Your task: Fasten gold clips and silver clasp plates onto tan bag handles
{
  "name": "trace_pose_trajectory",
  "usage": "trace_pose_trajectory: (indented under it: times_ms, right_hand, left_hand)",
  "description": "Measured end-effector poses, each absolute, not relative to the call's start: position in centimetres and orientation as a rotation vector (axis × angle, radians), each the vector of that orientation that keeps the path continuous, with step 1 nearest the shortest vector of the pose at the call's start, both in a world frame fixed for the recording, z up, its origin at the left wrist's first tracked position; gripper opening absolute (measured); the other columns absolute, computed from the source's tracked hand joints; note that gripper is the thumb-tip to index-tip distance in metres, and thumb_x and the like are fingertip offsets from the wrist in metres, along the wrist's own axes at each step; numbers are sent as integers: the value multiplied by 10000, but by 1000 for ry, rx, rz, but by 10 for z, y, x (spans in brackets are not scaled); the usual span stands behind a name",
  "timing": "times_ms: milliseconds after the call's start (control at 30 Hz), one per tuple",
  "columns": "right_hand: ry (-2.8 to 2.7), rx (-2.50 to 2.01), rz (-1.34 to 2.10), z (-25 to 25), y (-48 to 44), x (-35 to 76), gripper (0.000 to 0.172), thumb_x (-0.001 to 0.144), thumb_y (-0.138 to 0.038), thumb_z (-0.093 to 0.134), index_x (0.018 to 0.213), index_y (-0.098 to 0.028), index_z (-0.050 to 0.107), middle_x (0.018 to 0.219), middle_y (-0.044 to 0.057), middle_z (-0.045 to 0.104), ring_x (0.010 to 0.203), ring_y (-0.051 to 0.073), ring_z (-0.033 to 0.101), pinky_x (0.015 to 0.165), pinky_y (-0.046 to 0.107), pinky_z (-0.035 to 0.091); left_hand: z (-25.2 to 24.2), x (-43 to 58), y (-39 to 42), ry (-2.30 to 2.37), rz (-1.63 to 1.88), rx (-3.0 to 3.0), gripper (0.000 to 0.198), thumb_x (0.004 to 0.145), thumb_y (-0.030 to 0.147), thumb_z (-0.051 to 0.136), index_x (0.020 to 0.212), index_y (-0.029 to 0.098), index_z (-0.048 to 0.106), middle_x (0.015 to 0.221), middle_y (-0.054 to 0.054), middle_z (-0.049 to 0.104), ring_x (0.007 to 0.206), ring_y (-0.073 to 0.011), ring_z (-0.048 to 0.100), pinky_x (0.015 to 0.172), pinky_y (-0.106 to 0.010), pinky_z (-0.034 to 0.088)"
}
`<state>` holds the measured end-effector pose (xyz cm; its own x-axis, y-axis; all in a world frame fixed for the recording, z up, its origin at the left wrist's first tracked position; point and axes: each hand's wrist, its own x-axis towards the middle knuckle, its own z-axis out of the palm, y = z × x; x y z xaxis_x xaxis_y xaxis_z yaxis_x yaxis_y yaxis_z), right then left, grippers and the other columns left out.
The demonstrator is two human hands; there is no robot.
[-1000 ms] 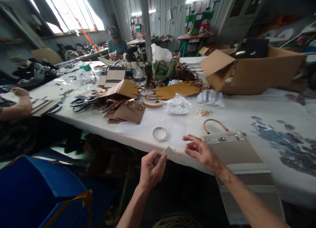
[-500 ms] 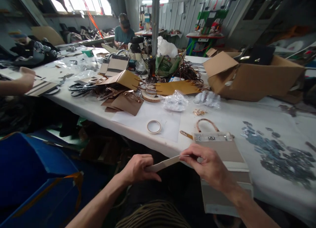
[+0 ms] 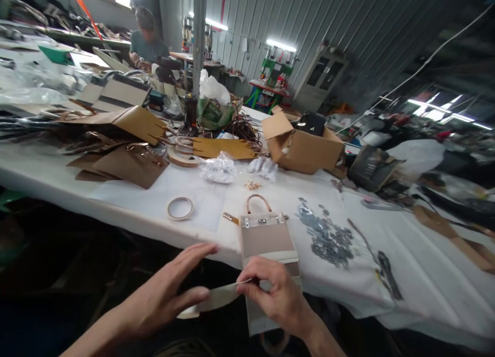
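A pale flat strip [image 3: 214, 299] is held between both hands below the table's front edge. My left hand [image 3: 170, 292] supports its left end with thumb under and fingers stretched out above it. My right hand [image 3: 274, 295] pinches the strip's right end between thumb and fingers. Just beyond my right hand a beige bag panel [image 3: 268, 238] with a brown loop handle and metal fittings lies over the edge of the white table [image 3: 406, 274].
A tape ring [image 3: 180, 208] and a small brass piece [image 3: 231, 218] lie left of the panel. Grey metal bits [image 3: 327, 238] are scattered to its right. Brown leather pieces [image 3: 131, 166], plastic bags and a cardboard box [image 3: 303, 148] crowd the back. A person [image 3: 145, 43] works far off.
The view has swung right and closer to the table. My left hand has opened its fingers over the strip, while my right hand keeps its pinch on the other end.
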<state>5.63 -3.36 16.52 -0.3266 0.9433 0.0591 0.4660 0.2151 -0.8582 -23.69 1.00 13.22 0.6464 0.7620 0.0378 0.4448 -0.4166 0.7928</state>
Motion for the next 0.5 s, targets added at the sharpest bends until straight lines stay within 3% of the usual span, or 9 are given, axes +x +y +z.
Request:
trace_pose_trajectory:
  times_ms: [33, 100, 167, 233, 500]
  right_hand:
    - [-1882, -1313, 1006, 164, -35, 60, 127, 954, -318, 701, 876, -229, 748, 814, 2, 689, 776, 135, 636, 723, 247, 472]
    - [-1842, -1349, 960, 161, -40, 73, 136, 968, -328, 679, 894, -231, 740, 829, 5, 690, 784, 137, 639, 730, 243, 479]
    - [-1792, -1395, 920, 158, -45, 89, 136, 970, -338, 677, 904, -234, 735, 841, 5, 692, 787, 137, 642, 734, 236, 487]
    - [-1750, -1445, 894, 156, -51, 106, 141, 974, -342, 668, 906, -236, 731, 851, 7, 697, 799, 140, 649, 740, 229, 495]
    - [-1740, -1636, 961, 159, -65, 143, 175, 975, -378, 649, 1000, -225, 730, 927, 33, 747, 826, 174, 689, 768, 251, 553]
  left_hand:
    - [143, -210, 15, 820, 480, 2038, 592, 1005, 476, 580, 1561, 341, 426, 1522, -66, 566, 1354, -261, 569, 1141, -358, 465]
    - [157, -164, 27, 602, 394, 1976, 410, 1041, 466, 520, 1382, 260, 618, 1228, -73, 726, 1090, -219, 684, 977, -299, 527]
    - [159, -133, 36, 478, 332, 1963, 379, 1060, 463, 475, 1109, 186, 729, 969, -62, 735, 860, -177, 676, 799, -249, 512]
    - [156, -112, 41, 415, 323, 1959, 415, 1066, 456, 456, 932, 163, 717, 825, -39, 679, 739, -146, 621, 701, -232, 465]
    - [149, -63, 43, 331, 295, 2086, 295, 1043, 336, 462, 951, 196, 704, 850, -75, 671, 756, -207, 612, 689, -299, 421]
